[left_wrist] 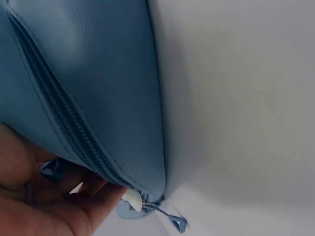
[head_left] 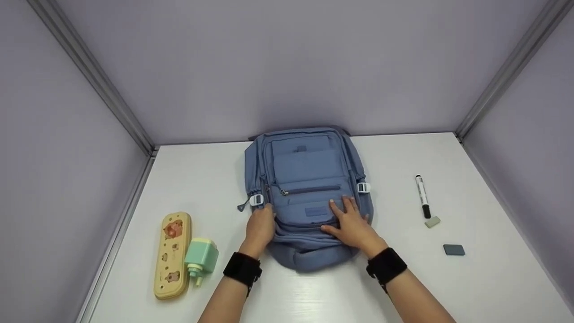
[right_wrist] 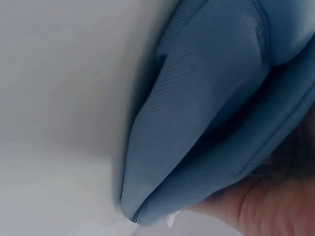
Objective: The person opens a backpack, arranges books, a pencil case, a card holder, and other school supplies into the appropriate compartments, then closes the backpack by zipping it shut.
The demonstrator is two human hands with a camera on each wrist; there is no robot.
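Two hands: left hand (head_left: 260, 226) grips backpack (head_left: 307, 179) (marker (head_left: 422, 196) aside), right hand (head_left: 352, 224) flat.

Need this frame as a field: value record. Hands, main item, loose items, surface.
surface: white table
main item: blue backpack, lying flat, front up
left hand: fingers curled at the backpack's left edge by a zipper
right hand: flat on the front pocket, fingers spread
left of backpack: yellow pencil case, mint green gadget touching it
right of backpack: marker, pale eraser, grey eraser
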